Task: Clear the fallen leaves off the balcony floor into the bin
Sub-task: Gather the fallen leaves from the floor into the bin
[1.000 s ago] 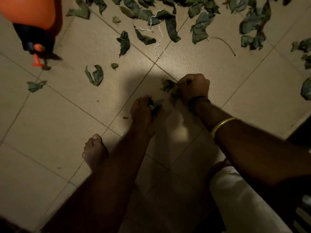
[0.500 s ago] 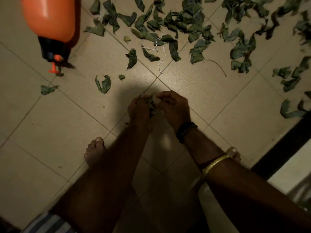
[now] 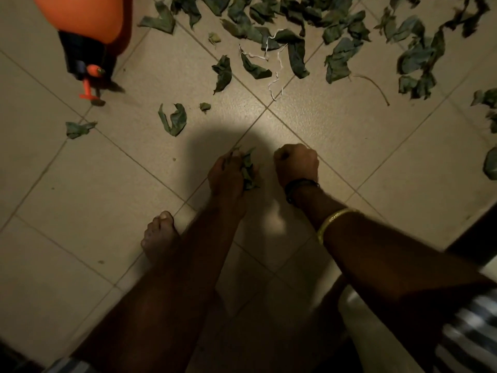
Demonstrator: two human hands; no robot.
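Leaves (image 3: 295, 28) lie scattered over the tiled balcony floor (image 3: 336, 130) in the head view, most of them in a thick dark green band well beyond both hands. The left hand (image 3: 228, 176) has its grip clamped on a crumpled bunch of leaves (image 3: 248, 170), which sticks out on the side facing the right hand. The right hand (image 3: 295, 164) hovers just beside it, apart from the bunch, with its grip curled together into a fist; whether anything is inside cannot be told. A black band (image 3: 301, 185) circles the right wrist and a gold bangle (image 3: 336, 219) sits further up the forearm. Ahead and to the left of the left grip lies a curled leaf (image 3: 174, 119), with a small leaf scrap (image 3: 205, 106) just beside it and another leaf (image 3: 78, 129) further left. Beyond the two grips a piece of white string (image 3: 275, 63) winds among the leaves, and a thin stem (image 3: 373, 87) lies to the right of it. Far off to the left of the hands stands an orange sprayer (image 3: 83, 25) with a black lower part. A bare foot (image 3: 158, 235) rests on the tiles behind the left grip. No bin is in view.
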